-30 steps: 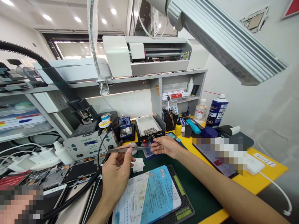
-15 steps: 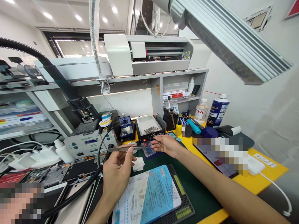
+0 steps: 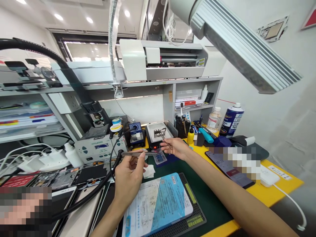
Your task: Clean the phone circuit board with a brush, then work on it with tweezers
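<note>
My left hand (image 3: 129, 176) is closed around a slim flat metal tool (image 3: 134, 153), held level with its tip pointing right. My right hand (image 3: 176, 147) pinches metal tweezers (image 3: 168, 142). At their tips is a small dark frame-like part (image 3: 160, 132) with cut-outs, tilted up over the heating plate (image 3: 151, 129); whether it touches the plate I cannot tell. The plate's front shows a lit red light. Below the two hands lies a small clear case (image 3: 159, 158) with blue contents. A crumpled white tissue (image 3: 149, 171) sits beside my left hand.
A blue-and-white box (image 3: 158, 204) lies on a dark perforated mat (image 3: 198, 215) in front. Phones and parts crowd the left, crossed by a black hose (image 3: 81, 205). A phone (image 3: 229, 171), spray can (image 3: 231, 120) and yellow bottle (image 3: 190, 136) stand or lie right. A lamp (image 3: 247, 46) hangs overhead.
The frame-like part at the tweezers' tips has turned from lying nearly flat to tilted upright over the plate. Both hands keep their tools; the whole view has shifted slightly.
</note>
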Action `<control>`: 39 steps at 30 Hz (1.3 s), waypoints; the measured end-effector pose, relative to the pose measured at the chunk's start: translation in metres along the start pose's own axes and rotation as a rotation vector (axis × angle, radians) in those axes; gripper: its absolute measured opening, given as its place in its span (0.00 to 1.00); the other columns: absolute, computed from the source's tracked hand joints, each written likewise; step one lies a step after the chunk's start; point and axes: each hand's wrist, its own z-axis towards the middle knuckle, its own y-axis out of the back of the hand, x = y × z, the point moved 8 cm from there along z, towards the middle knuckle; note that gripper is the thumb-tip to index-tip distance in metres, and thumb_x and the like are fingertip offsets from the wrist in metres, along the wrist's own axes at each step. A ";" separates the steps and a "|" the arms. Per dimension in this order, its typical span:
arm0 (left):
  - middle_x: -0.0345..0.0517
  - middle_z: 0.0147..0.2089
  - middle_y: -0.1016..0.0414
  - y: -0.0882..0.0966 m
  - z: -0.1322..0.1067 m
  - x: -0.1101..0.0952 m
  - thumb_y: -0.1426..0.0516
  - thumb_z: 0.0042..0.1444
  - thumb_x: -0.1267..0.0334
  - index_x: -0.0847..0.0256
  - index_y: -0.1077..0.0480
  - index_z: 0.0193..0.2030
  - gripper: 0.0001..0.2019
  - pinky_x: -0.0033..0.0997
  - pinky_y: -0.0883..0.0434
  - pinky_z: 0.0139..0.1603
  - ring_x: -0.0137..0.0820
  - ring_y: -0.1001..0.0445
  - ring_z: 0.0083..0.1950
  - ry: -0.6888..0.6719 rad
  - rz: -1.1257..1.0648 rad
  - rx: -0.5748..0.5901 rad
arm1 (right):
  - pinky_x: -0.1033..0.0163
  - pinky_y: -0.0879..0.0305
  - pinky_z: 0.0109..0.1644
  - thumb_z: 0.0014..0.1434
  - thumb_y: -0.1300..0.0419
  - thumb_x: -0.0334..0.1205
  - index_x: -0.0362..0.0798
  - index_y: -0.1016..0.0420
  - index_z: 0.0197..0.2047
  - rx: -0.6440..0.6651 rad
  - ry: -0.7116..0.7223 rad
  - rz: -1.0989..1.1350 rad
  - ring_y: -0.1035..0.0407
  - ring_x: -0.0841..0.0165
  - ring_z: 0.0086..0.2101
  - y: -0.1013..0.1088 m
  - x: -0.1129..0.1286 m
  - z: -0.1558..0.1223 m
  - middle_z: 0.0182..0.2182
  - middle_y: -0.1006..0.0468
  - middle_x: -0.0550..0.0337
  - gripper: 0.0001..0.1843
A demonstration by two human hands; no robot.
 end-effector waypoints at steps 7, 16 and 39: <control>0.41 0.29 0.23 0.000 0.003 0.005 0.40 0.59 0.48 0.62 0.27 0.48 0.19 0.30 0.24 0.28 0.33 0.23 0.30 0.015 -0.040 -0.001 | 0.69 0.25 0.23 0.66 0.42 0.29 0.38 0.26 0.39 -0.002 0.016 -0.024 0.23 0.70 0.22 0.000 -0.001 0.001 0.29 0.18 0.51 0.04; 0.41 0.28 0.24 -0.001 0.002 0.002 0.40 0.59 0.48 0.62 0.27 0.47 0.19 0.30 0.24 0.28 0.33 0.24 0.30 0.026 -0.034 0.001 | 0.69 0.25 0.23 0.67 0.42 0.30 0.37 0.26 0.39 0.004 0.062 -0.035 0.23 0.70 0.22 -0.001 0.006 -0.001 0.31 0.17 0.48 0.05; 0.41 0.28 0.23 -0.001 0.001 0.002 0.40 0.59 0.48 0.61 0.27 0.47 0.19 0.30 0.25 0.30 0.33 0.23 0.30 0.011 0.006 0.014 | 0.70 0.27 0.21 0.68 0.43 0.32 0.38 0.25 0.38 -0.031 0.039 -0.031 0.24 0.72 0.22 -0.005 0.009 0.019 0.29 0.17 0.54 0.08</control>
